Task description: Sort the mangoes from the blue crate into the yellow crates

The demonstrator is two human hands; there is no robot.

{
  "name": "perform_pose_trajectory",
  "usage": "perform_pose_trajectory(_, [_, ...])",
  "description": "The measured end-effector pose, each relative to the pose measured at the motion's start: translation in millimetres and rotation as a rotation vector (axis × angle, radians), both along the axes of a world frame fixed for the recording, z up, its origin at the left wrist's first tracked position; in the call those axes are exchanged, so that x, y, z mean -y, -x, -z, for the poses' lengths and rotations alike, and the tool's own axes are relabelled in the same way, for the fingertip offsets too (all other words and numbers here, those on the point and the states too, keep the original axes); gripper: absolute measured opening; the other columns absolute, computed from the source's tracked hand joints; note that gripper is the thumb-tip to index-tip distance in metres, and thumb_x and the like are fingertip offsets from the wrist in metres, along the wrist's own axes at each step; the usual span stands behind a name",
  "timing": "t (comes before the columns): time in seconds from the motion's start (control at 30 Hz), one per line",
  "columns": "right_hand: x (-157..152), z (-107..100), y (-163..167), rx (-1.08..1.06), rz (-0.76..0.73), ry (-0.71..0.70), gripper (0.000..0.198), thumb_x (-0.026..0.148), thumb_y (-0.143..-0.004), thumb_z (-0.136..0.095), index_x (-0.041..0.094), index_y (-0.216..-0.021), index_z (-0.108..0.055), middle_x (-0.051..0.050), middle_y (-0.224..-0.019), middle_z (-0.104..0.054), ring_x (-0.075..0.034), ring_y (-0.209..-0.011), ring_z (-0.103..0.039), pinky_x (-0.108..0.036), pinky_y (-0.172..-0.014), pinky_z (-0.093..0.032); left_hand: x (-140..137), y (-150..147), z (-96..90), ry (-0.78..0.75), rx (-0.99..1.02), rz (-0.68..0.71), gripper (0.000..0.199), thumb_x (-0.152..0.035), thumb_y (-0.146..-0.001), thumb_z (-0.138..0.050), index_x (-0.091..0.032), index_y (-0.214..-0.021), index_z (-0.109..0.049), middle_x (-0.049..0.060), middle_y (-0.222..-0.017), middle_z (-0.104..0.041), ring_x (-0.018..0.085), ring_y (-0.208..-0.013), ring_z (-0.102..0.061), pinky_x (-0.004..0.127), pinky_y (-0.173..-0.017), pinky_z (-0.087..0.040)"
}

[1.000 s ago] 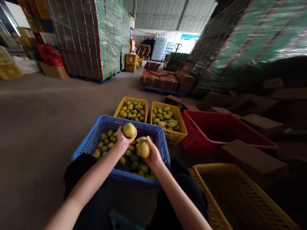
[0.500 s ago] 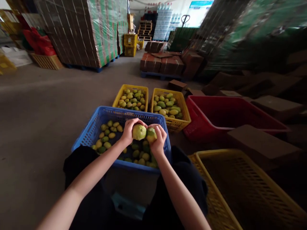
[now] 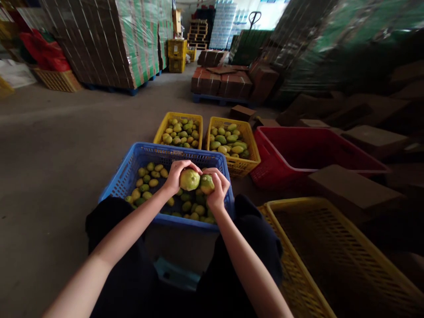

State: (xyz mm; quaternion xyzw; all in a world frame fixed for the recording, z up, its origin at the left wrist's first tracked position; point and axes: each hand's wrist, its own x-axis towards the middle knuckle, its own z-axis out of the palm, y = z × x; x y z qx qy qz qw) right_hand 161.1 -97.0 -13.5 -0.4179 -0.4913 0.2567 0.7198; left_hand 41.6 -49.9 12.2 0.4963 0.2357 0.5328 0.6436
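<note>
My left hand (image 3: 176, 173) is closed around a round yellow-green lemon (image 3: 190, 179). Beside it, my right hand (image 3: 219, 187) grips a greener lemon (image 3: 207, 183) with a knobbly end facing me. Both fruits are held close together, above a blue crate (image 3: 132, 152) between my knees. Loose lemons (image 3: 153, 182) lie along the left of this crate, and more of them (image 3: 196, 209) rest on its near right side. My forearms hide part of the crate's inside.
Two yellow crates (image 3: 179, 113) (image 3: 248, 167) of lemons stand just beyond the blue one. To the right are a red crate (image 3: 260, 170), a yellow crate (image 3: 291, 256) and cardboard boxes (image 3: 356, 185). Wrapped pallet stacks (image 3: 96, 44) rise farther back.
My view has tipped slightly downward, so the background sits higher. Both hands still hold the same two lemons, with the right one turned a little.
</note>
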Motion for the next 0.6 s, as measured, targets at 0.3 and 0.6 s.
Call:
perform_pose_trajectory(0.3, [-16, 10, 10, -0.582, -0.312, 0.435, 0.027, 0.033, -0.067, -0.061, 0.023, -0.092, -0.062, 0.002, -0.082, -0.064, -0.016, -0.070, -0.059, -0.025, -0.056, -0.047, -20, -3, 11.8, 0.771, 0.264, -0.128, 0.024, -0.022, -0.074, -0.045, -0.014, -0.064, -0.065, 0.006, -0.063, -0.067, 0.019, -0.068, -0.067, 0.030, -0.070, -0.053])
perform_pose_trajectory(0.6, [-30, 28, 12, -0.794, -0.397, 0.707, 0.023, 0.041, -0.080, -0.053, 0.018, -0.079, -0.055, -0.002, -0.059, -0.061, -0.016, -0.044, -0.057, -0.024, -0.032, -0.043, -31, -3, 27.9, 1.085, 0.293, -0.207, 0.018, -0.028, -0.084, -0.041, -0.020, -0.076, -0.056, 0.004, -0.067, -0.060, 0.021, -0.071, -0.063, 0.031, -0.066, -0.055])
